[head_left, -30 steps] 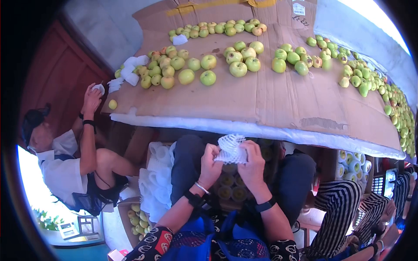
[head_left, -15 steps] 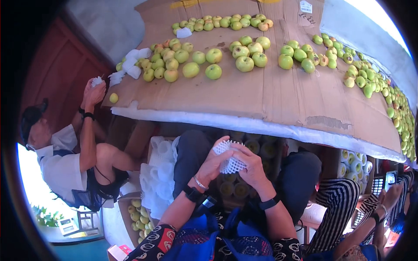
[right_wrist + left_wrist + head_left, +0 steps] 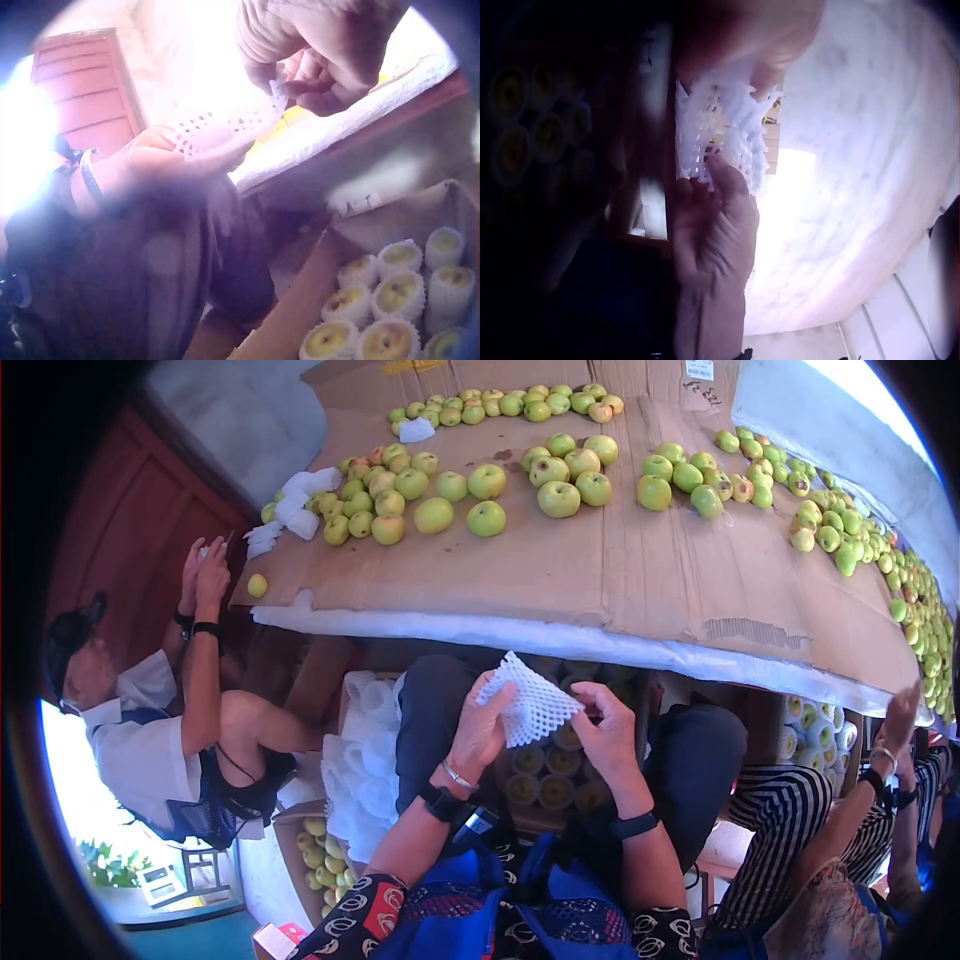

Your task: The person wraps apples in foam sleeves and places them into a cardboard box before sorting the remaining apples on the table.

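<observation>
A white foam net (image 3: pixel 530 703) is stretched between the two hands above the lap, looking flat in the head view. The left hand (image 3: pixel 478 732) grips its left side, thumb over the mesh. At the net's right corner, the right hand (image 3: pixel 608 732) pinches the edge between thumb and fingers. The right wrist view has the right hand (image 3: pixel 330 49) close up, pinching the rim of the net (image 3: pixel 225 133). In the left wrist view the left hand (image 3: pixel 757 37) is blurred above the net (image 3: pixel 735 127), with the right hand (image 3: pixel 718 225) below.
Green apples (image 3: pixel 559 499) lie in groups on a cardboard-covered table (image 3: pixel 480 575). Below its edge is a box of net-wrapped apples (image 3: pixel 397 291). Foam nets (image 3: pixel 362 770) are piled left of the knees. One person (image 3: pixel 150 710) sits at left; another's arm (image 3: pixel 850 810) is at right.
The net, bunched between both hands earlier, is now spread out and flatter. The right hand has moved rightward, away from the left. At right, another person's hand has risen toward the table edge.
</observation>
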The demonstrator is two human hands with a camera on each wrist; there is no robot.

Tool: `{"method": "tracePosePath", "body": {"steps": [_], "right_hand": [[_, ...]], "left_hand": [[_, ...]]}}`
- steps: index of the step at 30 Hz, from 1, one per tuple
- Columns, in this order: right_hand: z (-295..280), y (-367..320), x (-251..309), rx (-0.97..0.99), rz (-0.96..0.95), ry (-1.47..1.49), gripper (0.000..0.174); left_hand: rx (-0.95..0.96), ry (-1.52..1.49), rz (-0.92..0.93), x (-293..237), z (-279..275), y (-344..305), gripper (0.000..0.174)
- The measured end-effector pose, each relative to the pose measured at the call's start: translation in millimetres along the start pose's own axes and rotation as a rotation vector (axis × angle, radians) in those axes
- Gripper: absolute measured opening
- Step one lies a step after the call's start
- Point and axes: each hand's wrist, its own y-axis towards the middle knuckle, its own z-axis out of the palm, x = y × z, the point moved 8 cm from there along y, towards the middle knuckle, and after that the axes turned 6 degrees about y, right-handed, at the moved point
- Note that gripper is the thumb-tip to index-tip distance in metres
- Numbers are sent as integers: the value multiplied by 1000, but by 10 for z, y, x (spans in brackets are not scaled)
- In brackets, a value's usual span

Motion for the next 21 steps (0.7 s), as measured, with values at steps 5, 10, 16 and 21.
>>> {"method": "tracePosePath", "body": {"steps": [5,10,16,21], "right_hand": [[103,-87,-263,-91,541,801,57],[558,-245,-304,-89,200,492,65],[470,-167,-417,-263,278,500,61],[197,-39,-579,-417,215,356,30]], "left_hand": [[-84,107,95,48,-43,9,13],[-140,282,153,114,-29,-14,17],[-71,312,69,297,8,33,21],[90,384,49,329,285,-59,30]]}}
